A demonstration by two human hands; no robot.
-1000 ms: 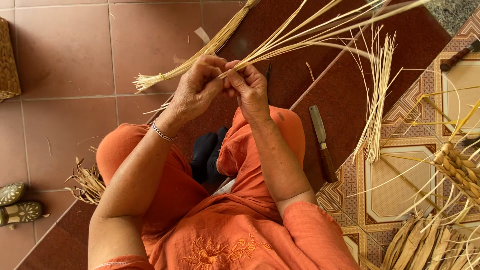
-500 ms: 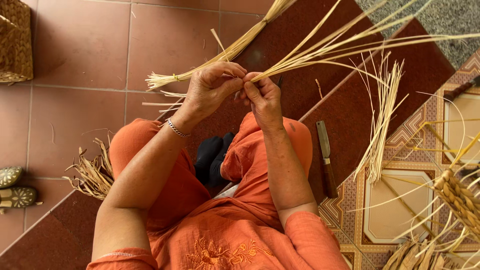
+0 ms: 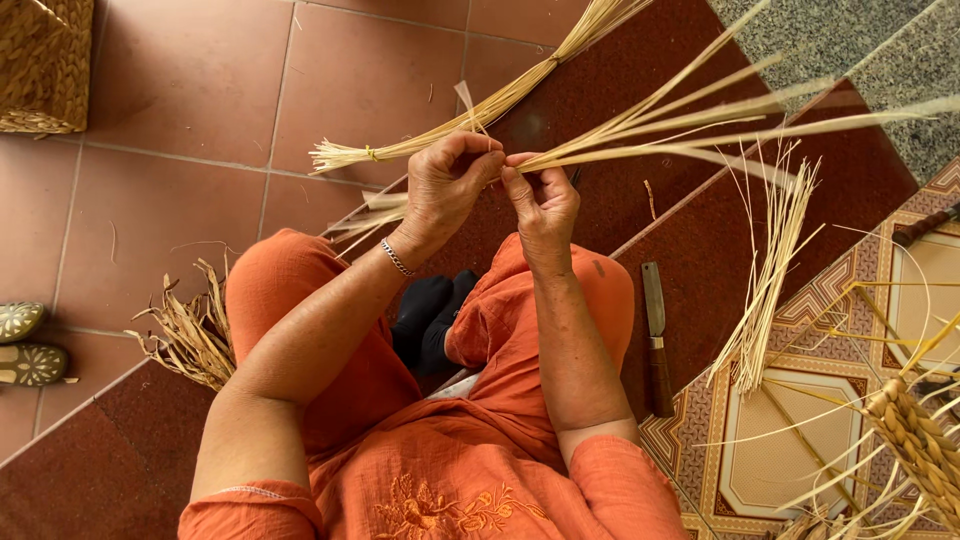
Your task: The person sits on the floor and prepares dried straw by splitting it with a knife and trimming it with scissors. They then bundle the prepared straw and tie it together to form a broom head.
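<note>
Both hands pinch straw strips at chest height.
Left hand [image 3: 445, 185] and right hand [image 3: 540, 200] meet fingertip to fingertip; strips [image 3: 700, 125] run rightward and far from the right-hand pinch.

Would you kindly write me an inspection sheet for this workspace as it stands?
Surface: red tiled floor with a dark red step; patterned tiles at right.
Job's things: pale straw strands pinched between both hands and fanning to the right.
Clutter: tied straw bundle, loose stalks, dry scrap pile, knife on the step, braided piece.
Hands: left hand and right hand both closed on the strands, fingertips meeting.
Cables: nothing seen.
Surroundings: woven basket at top left, pair of patterned shoes at the left edge.
</note>
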